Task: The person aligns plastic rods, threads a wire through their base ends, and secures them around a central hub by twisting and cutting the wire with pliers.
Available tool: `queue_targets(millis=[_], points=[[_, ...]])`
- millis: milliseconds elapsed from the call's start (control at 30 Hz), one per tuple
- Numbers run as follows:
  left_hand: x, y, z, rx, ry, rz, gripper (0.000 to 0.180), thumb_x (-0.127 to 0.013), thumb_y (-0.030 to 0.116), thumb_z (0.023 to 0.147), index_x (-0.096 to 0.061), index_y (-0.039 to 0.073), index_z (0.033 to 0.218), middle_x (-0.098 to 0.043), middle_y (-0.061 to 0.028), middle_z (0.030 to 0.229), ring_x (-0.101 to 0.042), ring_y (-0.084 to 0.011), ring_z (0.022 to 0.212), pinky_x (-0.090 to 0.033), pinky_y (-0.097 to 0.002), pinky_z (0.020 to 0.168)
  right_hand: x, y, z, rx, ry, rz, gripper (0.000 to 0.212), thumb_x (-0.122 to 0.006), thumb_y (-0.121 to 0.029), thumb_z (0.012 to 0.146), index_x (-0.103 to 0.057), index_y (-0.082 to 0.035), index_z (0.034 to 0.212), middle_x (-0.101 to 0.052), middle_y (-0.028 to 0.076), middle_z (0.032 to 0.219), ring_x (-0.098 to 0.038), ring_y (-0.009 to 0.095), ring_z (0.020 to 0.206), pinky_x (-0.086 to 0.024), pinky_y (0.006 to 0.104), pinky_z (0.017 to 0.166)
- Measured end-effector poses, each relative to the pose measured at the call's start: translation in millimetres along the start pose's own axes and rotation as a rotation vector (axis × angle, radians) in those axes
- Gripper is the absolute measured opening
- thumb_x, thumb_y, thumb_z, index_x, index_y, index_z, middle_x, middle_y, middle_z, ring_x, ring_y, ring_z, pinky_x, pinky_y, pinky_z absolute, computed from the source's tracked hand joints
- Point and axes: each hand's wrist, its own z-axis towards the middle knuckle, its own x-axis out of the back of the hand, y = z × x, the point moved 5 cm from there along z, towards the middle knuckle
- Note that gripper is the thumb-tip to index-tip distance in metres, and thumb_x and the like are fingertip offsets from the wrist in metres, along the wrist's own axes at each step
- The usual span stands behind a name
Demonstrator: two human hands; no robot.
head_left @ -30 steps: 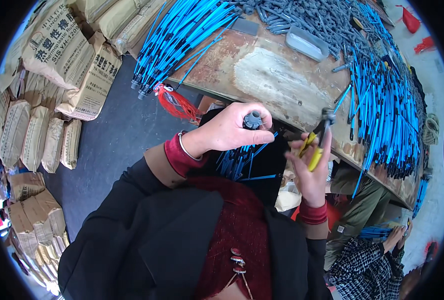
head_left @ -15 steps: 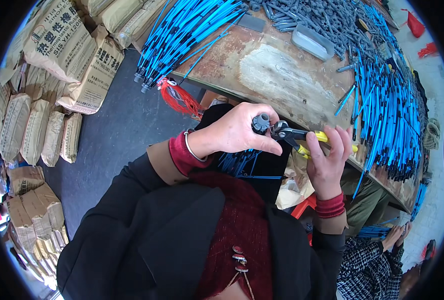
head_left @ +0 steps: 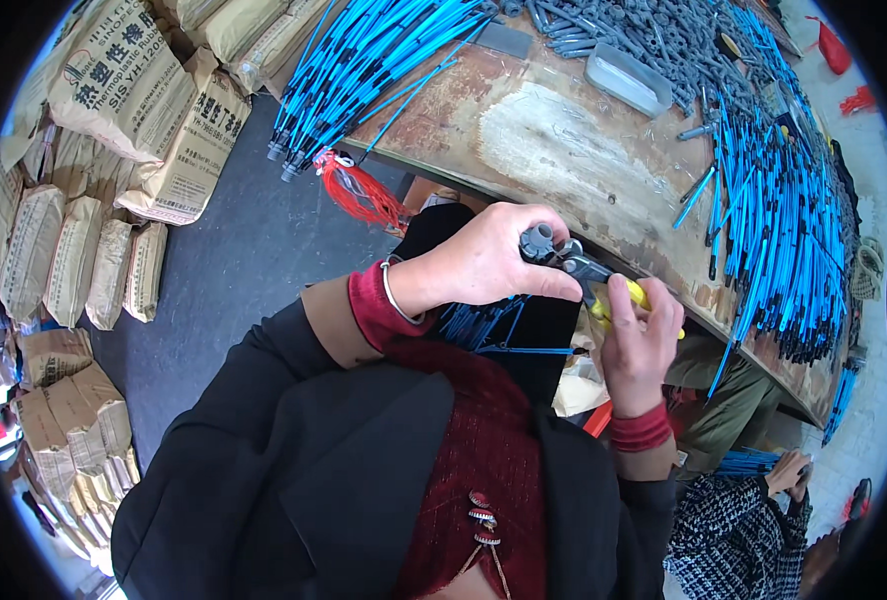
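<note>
My left hand grips a small grey cylindrical piece at the end of a bundle of blue rods that hangs down in front of my chest. My right hand holds yellow-handled pliers, whose dark jaws are closed against that grey piece. Both hands meet just below the near edge of a worn wooden table.
Long blue rods with black tips and a heap of grey parts cover the table, beside a clear plastic tray. Another bundle with a red tassel overhangs the left edge. Stacked paper sacks line the left. Another person's hand shows lower right.
My right hand has brought the pliers from beside the grey piece over to it, and the jaws now bite on it. My left hand has held the piece nearly still.
</note>
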Motion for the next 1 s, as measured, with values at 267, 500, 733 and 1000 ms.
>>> queue_targets(millis=[267, 500, 733, 1000], points=[[-17.6, 20.3, -5.0, -0.08, -0.275, -0.227, 0.041, -0.082, 0.025, 0.065, -0.062, 0.0, 0.091, -0.063, -0.0074, 0.076, -0.058, -0.0127, 0.073, -0.047, -0.0258, 0.068, -17.6, 21.7, -44.8, -0.524, -1.269, 1.278, 0.056, -0.07, -0.001, 0.066, -0.053, -0.001, 0.119, -0.062, 0.009, 0.083, -0.06, 0.018, 0.071, -0.049, 0.027, 0.066], [-17.4, 6.9, -1.6, -0.092, -0.283, -0.167, 0.035, -0.084, 0.017, 0.063, -0.065, 0.002, 0.089, -0.063, -0.0042, 0.073, -0.06, -0.0113, 0.067, -0.046, -0.025, 0.062, -20.5, 15.2, -37.1, -0.543, -0.973, 1.435, 0.062, -0.072, -0.003, 0.061, -0.049, 0.003, 0.119, -0.064, 0.006, 0.082, -0.061, 0.017, 0.068, -0.049, 0.027, 0.065], [-18.2, 8.9, 4.9, -0.08, -0.301, -0.183, 0.033, -0.081, 0.02, 0.066, -0.065, 0.002, 0.088, -0.064, -0.0048, 0.074, -0.059, -0.0108, 0.068, -0.047, -0.0254, 0.064, -8.1, 27.2, -50.7, -0.358, -0.997, 1.1, 0.075, -0.071, -0.005, 0.061, -0.038, 0.002, 0.128, -0.061, 0.01, 0.082, -0.061, 0.023, 0.066, -0.048, 0.0292, 0.062], [-12.6, -5.0, 4.8, -0.056, -0.258, -0.167, 0.039, -0.084, 0.018, 0.061, -0.065, 0.003, 0.092, -0.062, -0.0033, 0.074, -0.058, -0.0111, 0.067, -0.046, -0.0251, 0.062, -28.1, 21.4, -15.8, -0.369, -0.871, 1.367, 0.07, -0.081, -0.018, 0.062, -0.046, 0.003, 0.119, -0.06, 0.013, 0.071, -0.062, 0.023, 0.063, -0.049, 0.0305, 0.059]])
